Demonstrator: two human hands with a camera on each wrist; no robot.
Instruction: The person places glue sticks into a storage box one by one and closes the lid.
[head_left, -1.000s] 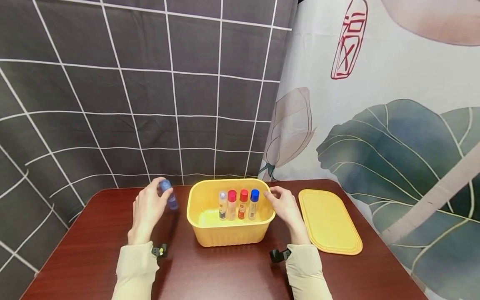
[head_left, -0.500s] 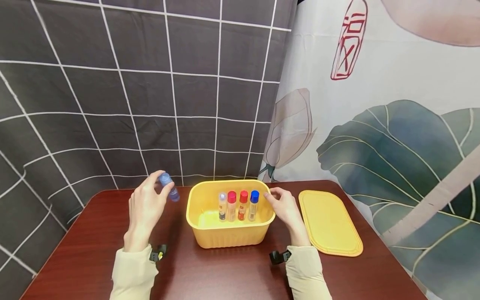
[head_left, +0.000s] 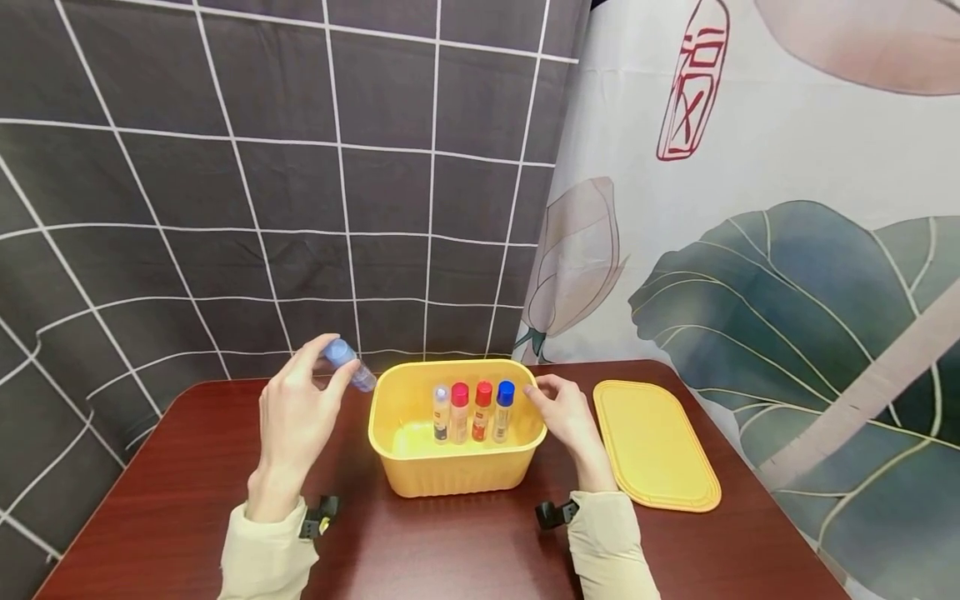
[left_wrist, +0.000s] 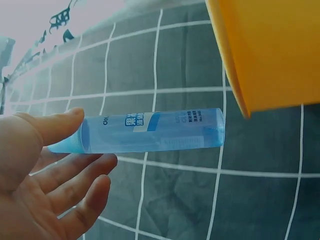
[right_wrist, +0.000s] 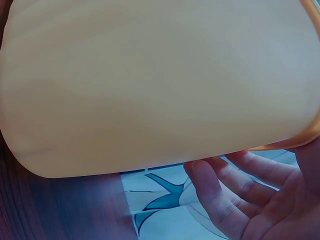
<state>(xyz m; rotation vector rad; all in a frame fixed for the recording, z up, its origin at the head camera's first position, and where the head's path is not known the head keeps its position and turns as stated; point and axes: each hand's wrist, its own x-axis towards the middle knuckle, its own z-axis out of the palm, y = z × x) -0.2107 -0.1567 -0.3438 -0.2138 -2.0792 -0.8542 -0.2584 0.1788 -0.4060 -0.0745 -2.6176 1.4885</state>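
My left hand point(head_left: 294, 429) pinches the blue cap of a translucent blue glue bottle point(left_wrist: 160, 131) between thumb and fingers. In the head view the bottle is tilted, its lower end pointing right beside the left rim of a yellow plastic bin point(head_left: 456, 477). Several similar bottles stand upright inside the bin: a pale-capped bottle point(head_left: 441, 417), a pink-capped bottle point(head_left: 459, 417), a red-capped bottle point(head_left: 481, 417) and a blue-capped bottle point(head_left: 502, 417). My right hand point(head_left: 572, 427) grips the bin's right rim. Its fingers point(right_wrist: 210, 185) show beyond the bin wall in the right wrist view.
A flat yellow lid point(head_left: 657, 446) lies on the dark red table point(head_left: 450, 550), right of my right hand. Behind the table hang a dark gridded cloth point(head_left: 285, 192) and a white cloth with a lotus print point(head_left: 600, 108).
My left hand has raised the glue bottle. The bottle's lower end has swung right, closer to the bin's left rim. My right hand stays on the bin.
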